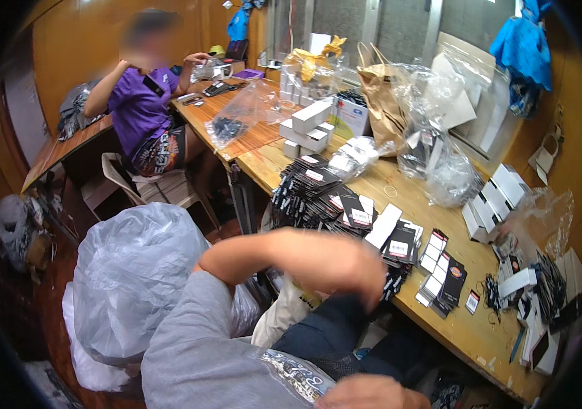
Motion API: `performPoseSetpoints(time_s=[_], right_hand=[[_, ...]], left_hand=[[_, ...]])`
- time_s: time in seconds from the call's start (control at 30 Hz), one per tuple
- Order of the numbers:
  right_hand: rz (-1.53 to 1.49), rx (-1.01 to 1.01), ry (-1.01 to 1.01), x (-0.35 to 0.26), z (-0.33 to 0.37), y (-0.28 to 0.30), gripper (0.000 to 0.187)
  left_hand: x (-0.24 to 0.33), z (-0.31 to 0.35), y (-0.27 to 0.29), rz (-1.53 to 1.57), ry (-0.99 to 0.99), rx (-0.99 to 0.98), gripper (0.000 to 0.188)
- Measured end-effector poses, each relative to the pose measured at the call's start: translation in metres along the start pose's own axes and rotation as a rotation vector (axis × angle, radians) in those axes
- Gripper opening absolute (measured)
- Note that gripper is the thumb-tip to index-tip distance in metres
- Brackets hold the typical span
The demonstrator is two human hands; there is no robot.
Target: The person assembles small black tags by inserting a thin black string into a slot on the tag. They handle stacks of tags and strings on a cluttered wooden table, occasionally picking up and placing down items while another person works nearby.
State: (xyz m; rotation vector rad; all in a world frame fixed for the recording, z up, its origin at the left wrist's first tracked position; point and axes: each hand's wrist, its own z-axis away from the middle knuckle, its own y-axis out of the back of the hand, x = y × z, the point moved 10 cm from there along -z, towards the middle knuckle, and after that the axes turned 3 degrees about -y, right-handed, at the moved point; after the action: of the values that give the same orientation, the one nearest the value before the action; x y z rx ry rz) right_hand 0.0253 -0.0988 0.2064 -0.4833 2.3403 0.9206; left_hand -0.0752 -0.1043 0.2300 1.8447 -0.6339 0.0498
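Observation:
My left arm reaches across in front of me. My left hand [355,269] is smeared by motion near the table's front edge, and its fingers cannot be made out. Just beyond it lie black hang tags [398,247] with white labels, beside a large heap of black tags [304,187] with cords. Low at the picture's edge, close to my body, is my right hand [366,393]. It is partly cut off and its fingers are hidden. Whether either hand holds anything does not show. Right of my left hand, black and white tags [444,279] lie fanned out in rows.
Small white boxes [311,126] are stacked at the table's middle, and more white boxes [495,201] stand at the right. Behind are a brown paper bag [381,102] and clear plastic bags. A big filled plastic bag [134,273] sits at my left. Another person [144,109] sits at the far left end.

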Motion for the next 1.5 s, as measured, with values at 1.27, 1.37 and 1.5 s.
performPoseSetpoints(time_s=[1.27,1.37,1.5], right_hand=[[0.315,-0.319,-0.212,0.01,0.005,-0.047,0.035],[0.283,-0.312,-0.209,0.007,0.007,-0.039,0.034],[0.173,-0.403,-0.268,0.009,0.015,-0.041,0.039]], left_hand=[[0.097,0.028,-0.048,0.383,-0.426,0.077,0.015],[0.096,0.028,-0.05,0.387,-0.424,0.073,0.016],[0.095,0.027,-0.053,0.392,-0.421,0.052,0.016]])
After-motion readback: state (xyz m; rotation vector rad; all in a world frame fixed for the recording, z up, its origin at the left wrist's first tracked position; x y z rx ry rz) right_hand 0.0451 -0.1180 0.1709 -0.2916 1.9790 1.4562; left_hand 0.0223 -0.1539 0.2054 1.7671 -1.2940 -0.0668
